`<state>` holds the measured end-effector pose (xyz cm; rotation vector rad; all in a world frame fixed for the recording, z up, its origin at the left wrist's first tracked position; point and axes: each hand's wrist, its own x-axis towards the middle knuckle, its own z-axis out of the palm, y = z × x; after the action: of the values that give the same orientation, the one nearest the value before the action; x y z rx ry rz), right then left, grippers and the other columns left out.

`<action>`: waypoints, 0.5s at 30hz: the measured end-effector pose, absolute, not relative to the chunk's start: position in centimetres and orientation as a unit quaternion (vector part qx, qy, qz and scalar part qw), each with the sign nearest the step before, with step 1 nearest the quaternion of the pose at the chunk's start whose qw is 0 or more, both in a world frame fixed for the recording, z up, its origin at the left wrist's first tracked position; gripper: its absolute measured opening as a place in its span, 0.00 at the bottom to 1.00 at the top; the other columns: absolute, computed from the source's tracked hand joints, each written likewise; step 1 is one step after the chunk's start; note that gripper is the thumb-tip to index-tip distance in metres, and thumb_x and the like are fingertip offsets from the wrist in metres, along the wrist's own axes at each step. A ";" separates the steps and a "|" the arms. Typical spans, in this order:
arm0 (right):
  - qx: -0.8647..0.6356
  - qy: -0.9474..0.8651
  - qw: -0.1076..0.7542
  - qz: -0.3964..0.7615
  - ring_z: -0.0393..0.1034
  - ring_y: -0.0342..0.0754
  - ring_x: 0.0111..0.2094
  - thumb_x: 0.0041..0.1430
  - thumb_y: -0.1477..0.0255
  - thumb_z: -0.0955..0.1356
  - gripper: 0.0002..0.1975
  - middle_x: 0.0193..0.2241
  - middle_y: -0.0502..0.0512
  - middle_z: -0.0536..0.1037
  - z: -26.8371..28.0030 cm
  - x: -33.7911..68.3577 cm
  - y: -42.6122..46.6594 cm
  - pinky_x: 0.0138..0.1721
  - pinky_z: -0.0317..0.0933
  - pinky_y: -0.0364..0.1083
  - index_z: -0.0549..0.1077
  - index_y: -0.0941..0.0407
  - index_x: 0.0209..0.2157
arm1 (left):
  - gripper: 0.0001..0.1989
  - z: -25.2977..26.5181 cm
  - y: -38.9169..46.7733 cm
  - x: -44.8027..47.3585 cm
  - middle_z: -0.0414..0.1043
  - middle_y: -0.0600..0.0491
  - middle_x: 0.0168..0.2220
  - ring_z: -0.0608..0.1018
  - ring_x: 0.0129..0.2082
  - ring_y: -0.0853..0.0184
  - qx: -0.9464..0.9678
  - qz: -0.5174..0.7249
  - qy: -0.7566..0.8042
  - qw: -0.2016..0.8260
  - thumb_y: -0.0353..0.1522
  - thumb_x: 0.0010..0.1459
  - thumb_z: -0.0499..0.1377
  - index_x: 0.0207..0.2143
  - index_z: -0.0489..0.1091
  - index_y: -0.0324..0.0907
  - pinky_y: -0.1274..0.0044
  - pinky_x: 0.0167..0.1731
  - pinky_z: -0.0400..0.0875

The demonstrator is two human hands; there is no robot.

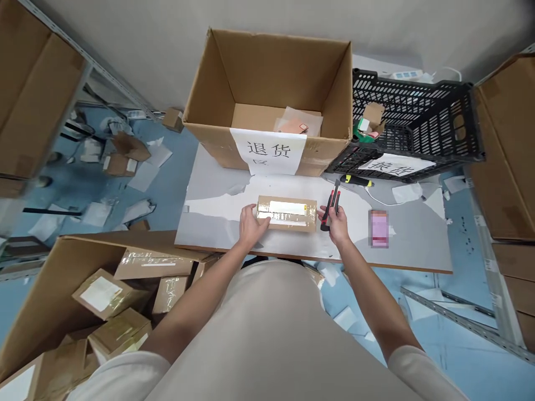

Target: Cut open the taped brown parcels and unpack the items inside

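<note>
Left hand (252,224) pressed flat on the left end of a small taped cardboard parcel (287,213); right hand (335,221), just right of it, clenched around a red-and-black utility knife (331,207). Parcel still sealed, glossy tape and white label intact; cutting apparently not begun.

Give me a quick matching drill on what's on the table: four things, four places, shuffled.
Things:
1. taped parcel
2. red-and-black knife
3. yellow-and-black knife
4. open carton

Places:
A. in the right hand
B. at the table's far edge
C. under the left hand
D. lying before the black crate

Pairs: 1-C, 2-A, 3-D, 4-B
</note>
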<state>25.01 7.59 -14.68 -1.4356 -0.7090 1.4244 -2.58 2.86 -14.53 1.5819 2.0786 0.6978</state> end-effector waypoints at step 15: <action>-0.604 -0.422 0.277 0.617 0.64 0.38 0.16 0.55 0.55 0.64 0.37 0.32 0.51 0.72 -14.0 28.8 1.2 0.14 0.61 0.41 0.50 0.49 0.63 | 0.56 -12.8 7.2 -0.5 0.46 0.37 0.63 0.50 0.62 0.43 0.827 0.001 0.540 0.155 0.56 0.36 0.61 0.63 0.47 0.37 0.51 0.57 0.32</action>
<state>28.81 1.23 -13.99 -1.6210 -1.1329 1.6569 -0.47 7.18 -12.84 2.3696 1.5484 0.0033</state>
